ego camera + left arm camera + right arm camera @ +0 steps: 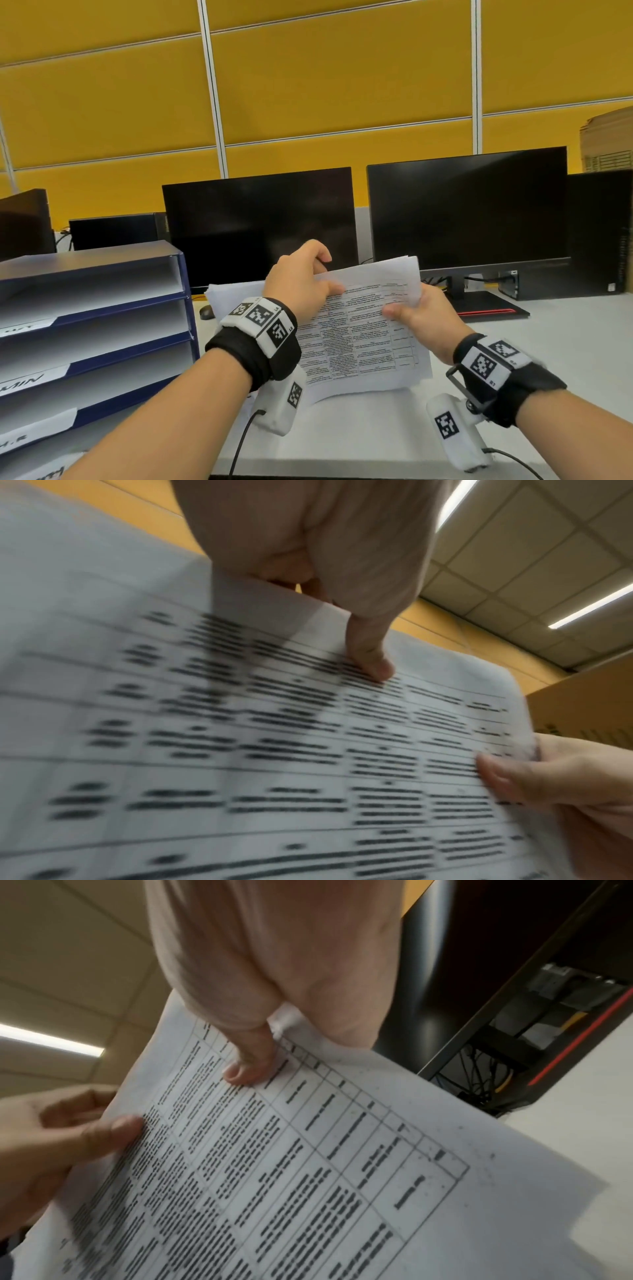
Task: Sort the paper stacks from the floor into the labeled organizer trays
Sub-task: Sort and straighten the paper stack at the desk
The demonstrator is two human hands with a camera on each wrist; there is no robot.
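So the paper stack (363, 329) sits mid-frame in the head view, held up off the white desk (565, 342), tilted with its far edge raised and the printed table face-up. It's a thin bundle of loose sheets, so I'd guess light but floppy; you can see it bowing between the two grips, and the far-right corner is fanning apart a bit. No staple or clip that I can make out, so sheets could slide if pinched in only one spot. Holding opposite edges like this looks like the sane way to keep it together.

Left hand (301, 277) comes in over the top-left edge, thumb pressed on the printed side and fingers curled behind. Right hand (419, 315) pinches the right edge, thumb on top, fingers underneath. Both forearms reach in from the bottom of the frame.

Blue organizer trays (185, 294) with white labels sit at the left of the frame, near the stack. Two dark monitors (466, 212) stand behind.
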